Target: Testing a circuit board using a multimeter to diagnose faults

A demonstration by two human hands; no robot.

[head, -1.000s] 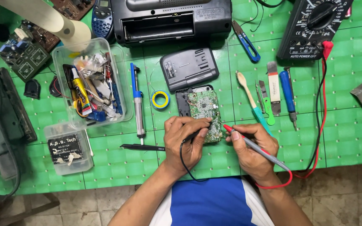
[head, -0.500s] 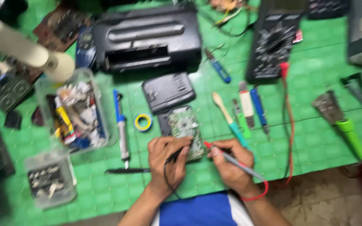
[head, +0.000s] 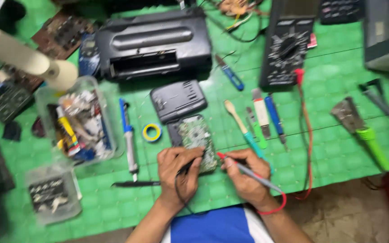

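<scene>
Bottom centre of the frame: two bare forearms rise from the lower edge, no sleeves, no watch or rings visible on the left hand (head: pixel 181 173) or right hand (head: pixel 244 177). Between them, a blue shirt (head: pixel 212 227) with a white edge.

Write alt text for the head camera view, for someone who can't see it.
Seen from above, a person's left hand and right hand each press a meter probe, black and red, to a green circuit board on a green mat. Around them lie a multimeter, a black radio, screwdrivers, a tape roll and clear parts boxes.
</scene>
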